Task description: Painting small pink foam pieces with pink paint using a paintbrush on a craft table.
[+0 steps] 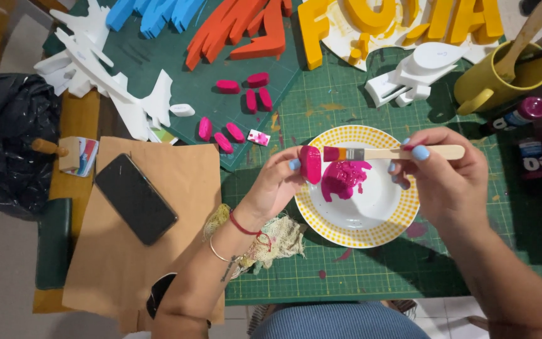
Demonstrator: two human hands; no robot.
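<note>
A: Looking at the left hand (275, 185) first. Pinching a small pink foam piece (310, 164) between the fingertips, holding it upright over the left rim of the plate (371, 232).

B: Seeing the same. Closing firmly on that piece, thumb below, blue-nailed fingers above.

A: And the right hand (437, 179)?

B: Gripping a flat paintbrush (391, 153) by its pale wooden handle, holding it level, pink bristles touching the side of the foam piece.

A: Sitting under both, a white plate with a yellow dotted rim, carrying a puddle of pink paint (343, 177) near its middle.

B: Resting on a green cutting mat (359, 270) covering the tabletop.

A: Lying further up on the mat, several more pink foam pieces (246, 100), well apart from the plate, plus one white piece (182, 110) just beside them.

B: Also showing along the top edge: blue foam shapes (152, 12), orange foam shapes (239, 31), yellow foam letters (403, 22) and white foam cutouts (105, 75).

A: Standing at the upper right, a yellow mug (497, 81) holding a wooden stick, with paint bottles (522, 113) just beside it.

B: Lying to the left on brown paper (158, 207), a dark phone (136, 198). Bunching under the left wrist, a pale mesh rag (277, 242). Sitting at far left, a black plastic bag (4, 138).
</note>
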